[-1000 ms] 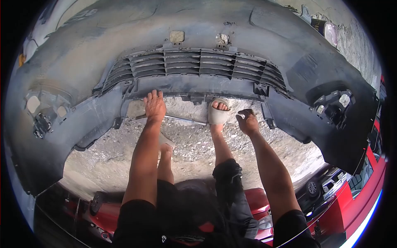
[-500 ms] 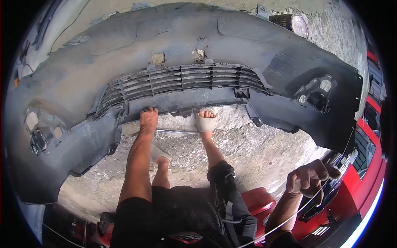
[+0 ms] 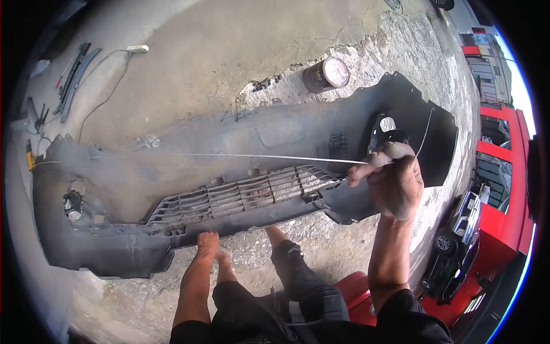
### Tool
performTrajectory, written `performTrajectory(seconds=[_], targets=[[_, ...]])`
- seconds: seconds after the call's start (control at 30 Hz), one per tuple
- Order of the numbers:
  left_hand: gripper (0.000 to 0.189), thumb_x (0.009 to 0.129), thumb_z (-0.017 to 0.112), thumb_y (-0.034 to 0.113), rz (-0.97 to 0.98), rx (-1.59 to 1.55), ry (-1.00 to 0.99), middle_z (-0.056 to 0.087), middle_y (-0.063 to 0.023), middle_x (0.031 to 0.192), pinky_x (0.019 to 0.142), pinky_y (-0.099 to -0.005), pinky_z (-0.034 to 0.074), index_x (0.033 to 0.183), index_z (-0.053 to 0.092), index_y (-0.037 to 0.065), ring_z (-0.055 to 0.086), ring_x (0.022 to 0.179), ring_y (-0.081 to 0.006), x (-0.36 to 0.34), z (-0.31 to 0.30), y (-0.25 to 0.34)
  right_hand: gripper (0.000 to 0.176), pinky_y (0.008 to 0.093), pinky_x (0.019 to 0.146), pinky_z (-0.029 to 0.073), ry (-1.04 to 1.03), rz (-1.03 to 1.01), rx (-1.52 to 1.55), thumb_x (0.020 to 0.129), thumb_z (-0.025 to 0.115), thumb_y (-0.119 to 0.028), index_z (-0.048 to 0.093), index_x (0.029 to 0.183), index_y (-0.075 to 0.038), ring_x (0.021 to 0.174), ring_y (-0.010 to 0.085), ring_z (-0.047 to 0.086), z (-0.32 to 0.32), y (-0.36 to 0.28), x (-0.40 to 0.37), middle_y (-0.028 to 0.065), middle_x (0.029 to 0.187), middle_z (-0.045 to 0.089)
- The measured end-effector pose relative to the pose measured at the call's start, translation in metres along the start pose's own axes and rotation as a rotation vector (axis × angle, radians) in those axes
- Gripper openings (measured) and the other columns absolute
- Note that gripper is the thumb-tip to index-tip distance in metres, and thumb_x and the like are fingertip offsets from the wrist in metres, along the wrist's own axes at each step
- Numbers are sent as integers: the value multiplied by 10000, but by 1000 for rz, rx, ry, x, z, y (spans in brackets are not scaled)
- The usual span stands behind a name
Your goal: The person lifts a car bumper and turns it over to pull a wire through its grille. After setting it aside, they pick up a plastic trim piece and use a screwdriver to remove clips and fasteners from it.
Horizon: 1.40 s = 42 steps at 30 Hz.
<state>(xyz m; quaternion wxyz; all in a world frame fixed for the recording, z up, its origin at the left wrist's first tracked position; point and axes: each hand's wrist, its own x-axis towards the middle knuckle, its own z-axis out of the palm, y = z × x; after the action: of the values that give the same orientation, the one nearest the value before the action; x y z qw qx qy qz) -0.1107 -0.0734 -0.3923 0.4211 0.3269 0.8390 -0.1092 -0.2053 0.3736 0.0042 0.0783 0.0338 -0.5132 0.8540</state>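
Observation:
A large grey car bumper spans the view with its inner side up, a slatted grille in its middle. My left hand is closed on the bumper's near lower edge, left of the grille. Raised in front of the bumper's right end, my right hand pinches a thin white cord. The cord runs leftward across the bumper, and a free end curves up past my fingers. Its far left end is too faint to follow surely.
Behind the bumper stands a paint can on rough concrete. A yellow-handled tool, a power strip and dark strips lie at left. A red vehicle part is near my leg; a parked car stands right.
My right hand has risen from the lower right to over the bumper's right end, drawing the cord across. The bumper appears lower and tilted, with more ground visible behind. My left hand stays on its edge.

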Motion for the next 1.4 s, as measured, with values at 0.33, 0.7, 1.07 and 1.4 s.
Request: performTrajectory(seconds=[0.33, 0.7, 1.07, 1.4], targets=[[165, 760, 617, 162, 65, -233, 87, 737, -92, 792, 639, -402, 549, 778, 776, 122, 725, 745, -241, -63, 15, 60, 413, 390, 857, 552, 283, 425, 90, 1051, 410, -297, 484, 1365, -40, 1080, 280, 649, -106, 70, 70, 132, 1328, 589], [143, 761, 614, 152, 120, -290, 126, 713, -85, 722, 608, -409, 529, 703, 742, 131, 713, 713, -262, -79, -56, 58, 627, 375, 910, 485, 258, 847, -581, 997, 479, -480, 429, 1438, -37, 1142, 259, 597, -114, 164, 63, 148, 1351, 570], [169, 863, 536, 169, 53, -460, 300, 694, -65, 907, 806, -458, 472, 886, 695, 117, 688, 880, -257, -100, -17, 52, 538, 449, 1003, 448, -680, 923, -1265, 816, 730, -336, 588, 1262, -73, 1180, 388, 562, -14, 224, -188, 223, 1221, 615], [230, 929, 457, 185, 11, -484, 99, 633, -57, 1095, 983, -449, 399, 1049, 644, 125, 568, 1133, -225, -103, -5, 48, 645, 474, 1055, 395, -600, 1217, -1428, 769, 770, -328, 542, 1328, -102, 1290, 351, 468, 23, 242, -203, 148, 1376, 515]])
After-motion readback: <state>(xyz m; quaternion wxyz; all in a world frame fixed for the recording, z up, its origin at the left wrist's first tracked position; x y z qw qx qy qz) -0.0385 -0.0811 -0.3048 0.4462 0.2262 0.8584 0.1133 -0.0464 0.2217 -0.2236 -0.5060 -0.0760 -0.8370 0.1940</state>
